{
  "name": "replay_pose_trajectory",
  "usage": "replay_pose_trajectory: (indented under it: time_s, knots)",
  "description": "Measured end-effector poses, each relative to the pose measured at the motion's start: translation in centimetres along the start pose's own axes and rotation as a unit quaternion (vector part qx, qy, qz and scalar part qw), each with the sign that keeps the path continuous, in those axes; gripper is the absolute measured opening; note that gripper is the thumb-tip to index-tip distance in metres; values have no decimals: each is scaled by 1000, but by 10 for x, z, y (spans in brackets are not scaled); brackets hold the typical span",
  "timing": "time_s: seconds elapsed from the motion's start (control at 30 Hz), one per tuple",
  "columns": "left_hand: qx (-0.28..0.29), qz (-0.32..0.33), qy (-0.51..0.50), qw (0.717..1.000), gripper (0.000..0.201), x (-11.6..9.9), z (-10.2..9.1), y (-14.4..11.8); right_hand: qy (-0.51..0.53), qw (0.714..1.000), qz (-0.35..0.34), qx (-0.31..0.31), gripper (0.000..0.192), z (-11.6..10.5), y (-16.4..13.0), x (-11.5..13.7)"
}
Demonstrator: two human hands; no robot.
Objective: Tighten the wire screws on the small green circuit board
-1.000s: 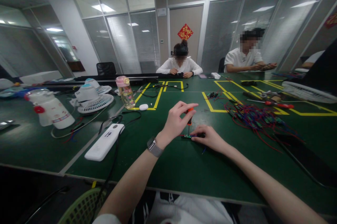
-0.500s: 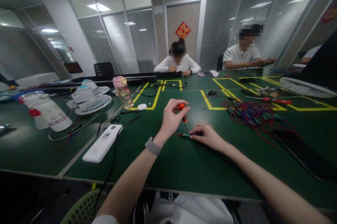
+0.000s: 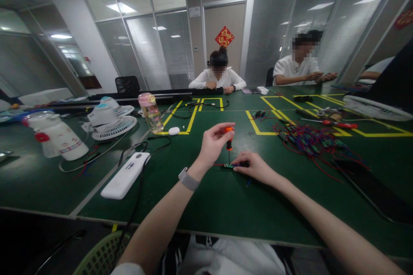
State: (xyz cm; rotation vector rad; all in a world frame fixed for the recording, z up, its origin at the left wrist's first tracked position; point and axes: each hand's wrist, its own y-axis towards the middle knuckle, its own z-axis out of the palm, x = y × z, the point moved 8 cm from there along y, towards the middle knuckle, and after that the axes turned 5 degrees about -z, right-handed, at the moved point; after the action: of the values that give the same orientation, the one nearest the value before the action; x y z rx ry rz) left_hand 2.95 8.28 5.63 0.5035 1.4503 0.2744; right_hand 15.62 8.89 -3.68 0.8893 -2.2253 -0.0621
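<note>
Pinched in my left hand (image 3: 213, 142) is the handle of a small orange and black screwdriver (image 3: 229, 139). It stands nearly upright, its thin shaft pointing down at a small green circuit board (image 3: 227, 166) on the green table (image 3: 200, 206). Whether the tip touches a screw is too small to tell. My right hand (image 3: 253, 166) is closed at the board's right end, its fingertips pressed on it and partly hiding it. Dark blue wires show by those fingers, and a red wire leaves the board's left end.
A tangle of red and blue wires with boards (image 3: 309, 137) lies at right, near a red-handled screwdriver (image 3: 340, 124) and a dark flat panel (image 3: 371, 184). To the left are a white power bank-like device (image 3: 126, 176), a pink-lidded bottle (image 3: 151, 113) and fans (image 3: 112, 120). Co-workers sit opposite.
My left hand has shifted slightly right with the screwdriver, which now stands more upright. My right hand stays at the board.
</note>
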Motion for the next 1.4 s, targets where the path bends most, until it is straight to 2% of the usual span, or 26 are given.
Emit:
replay_pose_trajectory:
  time_s: [0.07,0.13,0.2,0.23,0.3,0.37,0.47,0.53,0.63,0.73,0.8,0.83,0.97,1.03,1.1,1.2,1.27,1.33,1.4]
  knots:
    - [-45,44,80,995,17,-7,-7,-2,1,1000,0,-1,17,1,0,-2]
    - [-87,97,174,976,12,-18,-10,-7,-1,1000,2,0,17,1,0,-3]
    - [-92,132,235,958,11,-27,-8,-11,-4,1000,4,-1,17,1,0,-2]
    - [-76,136,242,958,13,-28,-5,-11,-6,1000,5,-2,17,1,0,-2]
    - [-22,111,191,975,23,-24,0,-9,-9,1000,7,-2,17,1,0,-1]
    - [38,52,89,994,30,-14,5,-5,-11,1000,6,-3,17,1,0,-1]
    - [65,-13,-14,998,31,0,7,0,-10,1000,1,-7,16,1,0,-1]
    - [37,-12,-8,999,30,4,2,3,-8,1000,1,-10,16,1,0,-2]
    - [-33,46,91,994,23,-3,-7,0,-5,1000,4,-10,16,1,0,-3]
    - [-88,131,231,960,13,-20,-8,-9,-6,1000,10,-7,17,1,0,-3]
    - [-78,163,274,945,17,-26,-2,-15,-7,1000,12,-4,17,0,0,-2]
    - [-57,165,270,947,21,-26,2,-16,-7,1000,12,-5,17,0,0,-1]
    - [38,96,119,988,35,-11,13,-12,-6,1000,10,-5,17,0,0,0]
    - [50,63,68,994,35,-4,14,-10,-11,1000,9,-4,17,0,-1,0]
    - [28,63,78,995,33,-3,11,-8,-14,1000,9,-3,17,0,-1,0]
    - [-33,109,167,979,25,-13,2,-10,-12,1000,6,0,17,0,-1,1]
    - [-61,149,252,954,23,-23,0,-13,-11,1000,6,1,17,0,0,1]
    - [-44,181,321,929,31,-28,5,-16,-14,1000,6,-2,17,0,0,2]
    - [-4,194,335,922,39,-28,12,-17,-16,1000,5,-3,16,0,0,2]
